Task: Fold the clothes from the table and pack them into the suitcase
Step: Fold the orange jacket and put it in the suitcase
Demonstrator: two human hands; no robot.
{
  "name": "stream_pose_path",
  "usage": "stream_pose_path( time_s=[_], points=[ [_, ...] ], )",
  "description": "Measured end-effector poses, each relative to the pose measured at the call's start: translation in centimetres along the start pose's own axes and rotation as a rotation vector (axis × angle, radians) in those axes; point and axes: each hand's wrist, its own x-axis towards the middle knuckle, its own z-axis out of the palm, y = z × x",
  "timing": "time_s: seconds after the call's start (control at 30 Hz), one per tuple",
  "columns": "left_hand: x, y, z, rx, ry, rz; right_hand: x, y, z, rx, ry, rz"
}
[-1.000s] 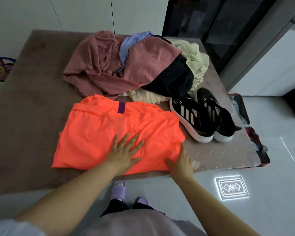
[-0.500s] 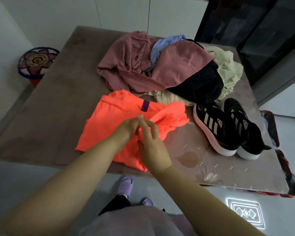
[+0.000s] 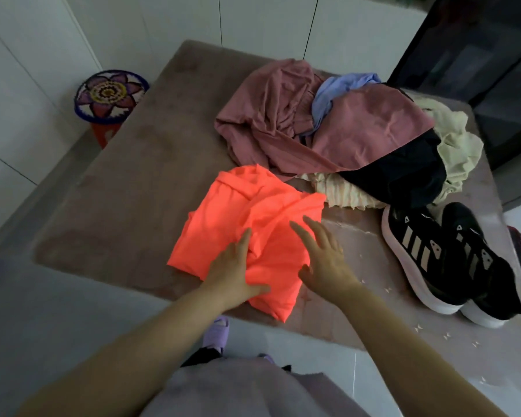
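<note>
— Whereabouts of the orange garment (image 3: 253,224)?

— On the brown table (image 3: 127,212), toward the near edge, just in front of the heap (image 3: 358,139) of unfolded clothes. Doubled over loosely, creased and bunched through the middle, with one corner down at the table's front edge.

— And the left hand (image 3: 238,272)?

— Laid palm down on the near left part of the orange cloth. Forefinger straight, thumb stretched out to the right, pressing rather than gripping. Just beside the forefinger, a raised ridge of fabric.

— The right hand (image 3: 325,260)?

— Open too, fingers spread and straight, at the right edge of the cloth. Fingertips over the fabric, heel of the hand over bare table. Hard to say whether touching or hovering just above. Nothing held.

— What about the heap?

— At the far right of the table. A dusty pink garment (image 3: 283,124) on top, a light blue piece (image 3: 340,88) poking out of its folds, a black one (image 3: 403,176) under its right side. Pale cream cloth (image 3: 457,142) behind, and a ribbed cream edge (image 3: 343,194) in front, right beside the orange cloth.

— Anything else up there?

— A pair of black sneakers (image 3: 427,254) with pale stripes and white soles, side by side on the right, near the front edge, apart from the right hand.

— Off the table?

— A round stool (image 3: 110,96) with a flower pattern past the far left corner, by the white wall. Purple slippers (image 3: 218,329) on the floor below, between the forearms.
</note>
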Motion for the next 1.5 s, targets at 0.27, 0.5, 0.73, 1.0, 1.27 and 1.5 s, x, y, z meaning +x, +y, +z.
stream_pose_path(
  time_s=[0.27, 0.5, 0.73, 1.0, 1.27, 1.5],
  points=[
    [0.3, -2.5, -1.5, -0.429, 0.097, 0.049, 9.2, -2.2, 0.5, -0.185, -0.198, -0.051],
    [0.6, -7.0, -7.7, -0.774, 0.036, 0.022, 14.3, -3.6, 1.0, -0.1, -0.069, -0.112],
    [1.9, -9.5, -6.7, -0.52, 0.191, -0.147, 16.7, -8.4, 4.6, -0.233, 0.217, -0.105],
    [0.6, -11.5, -7.0, -0.192, 0.158, 0.019, 12.0, -4.6, 6.0, -0.349, -0.072, 0.107],
    [2.1, -13.6, -7.9, 0.719, -0.046, 0.694, 8.9, -4.8, 4.1, -0.156, 0.137, -0.272],
    [4.0, -16.3, -7.3, 0.784, -0.081, 0.726, -1.2, -1.4, 7.5, -0.281, -0.194, -0.493]
  ],
)
